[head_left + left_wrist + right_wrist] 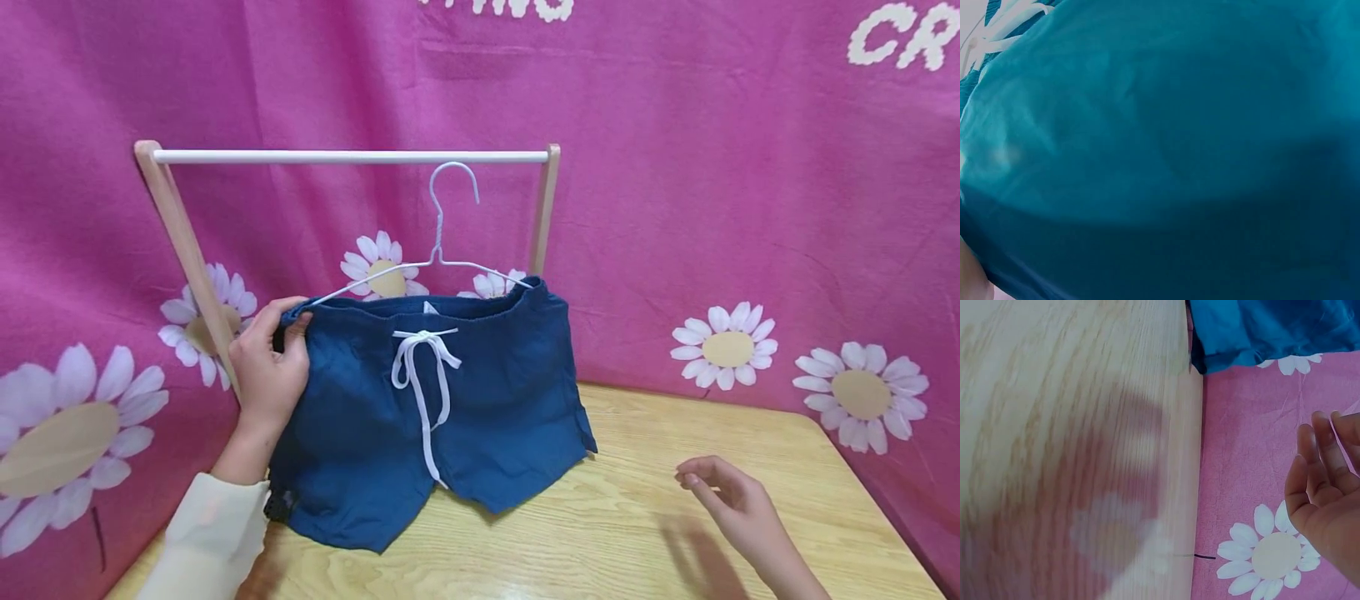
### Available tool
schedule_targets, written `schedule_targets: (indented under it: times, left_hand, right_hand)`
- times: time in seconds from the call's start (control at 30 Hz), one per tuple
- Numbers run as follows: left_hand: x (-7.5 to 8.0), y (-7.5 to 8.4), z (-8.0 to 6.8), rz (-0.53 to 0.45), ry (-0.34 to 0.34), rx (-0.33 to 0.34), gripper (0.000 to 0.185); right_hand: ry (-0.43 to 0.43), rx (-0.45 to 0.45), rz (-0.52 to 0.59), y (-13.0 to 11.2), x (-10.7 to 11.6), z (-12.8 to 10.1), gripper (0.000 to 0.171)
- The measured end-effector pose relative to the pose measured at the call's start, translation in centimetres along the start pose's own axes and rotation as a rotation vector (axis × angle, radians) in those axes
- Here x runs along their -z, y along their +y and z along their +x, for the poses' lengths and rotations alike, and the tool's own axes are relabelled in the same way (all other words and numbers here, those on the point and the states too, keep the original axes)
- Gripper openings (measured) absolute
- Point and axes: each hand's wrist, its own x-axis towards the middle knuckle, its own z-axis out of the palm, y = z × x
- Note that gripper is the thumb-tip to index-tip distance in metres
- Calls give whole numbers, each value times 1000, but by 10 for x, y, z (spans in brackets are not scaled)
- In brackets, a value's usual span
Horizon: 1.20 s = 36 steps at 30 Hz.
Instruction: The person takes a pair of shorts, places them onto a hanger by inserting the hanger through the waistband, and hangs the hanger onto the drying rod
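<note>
Blue shorts (420, 408) with a white drawstring (422, 367) hang on a white wire hanger (442, 242), whose hook sits just below the white rail (348, 157) of a small wooden rack. My left hand (272, 360) pinches the left end of the waistband, where the hanger's arm enters. The shorts' legs rest on the wooden table (637, 517). My right hand (723, 496) hovers over the table to the right, holding nothing, fingers loosely curled. The left wrist view is filled by blue fabric (1166, 150). In the right wrist view my right hand (1325, 487) is relaxed and a corner of the shorts (1260, 331) shows.
A pink cloth with white daisies (723, 346) hangs behind and drapes beside the table. The rack's wooden uprights (543, 208) stand at the table's back. The table's right edge (862, 475) lies close to my right hand.
</note>
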Motion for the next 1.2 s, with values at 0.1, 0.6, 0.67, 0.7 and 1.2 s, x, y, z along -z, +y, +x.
schedule_targets:
  times: [0.1,0.6,0.67,0.7,1.2]
  left_hand:
    - [6,-4,2,3,47,5,14]
    - [34,-19,6,117,163,74,14]
    - [35,-19,8,121,179,84,14]
    - [35,-20,8,125,184,87,14]
    - [45,-23,17,156,230,129,15]
  right_hand:
    - [1,7,12,-1,-1,1,14]
    - [-67,-10,40,1,-5,0,13]
    - [-72,-22,42,0,-5,0,13]
    - [-75,-26,43,0,-5,0,13]
    - [-85,55,76,5,-8,-5,11]
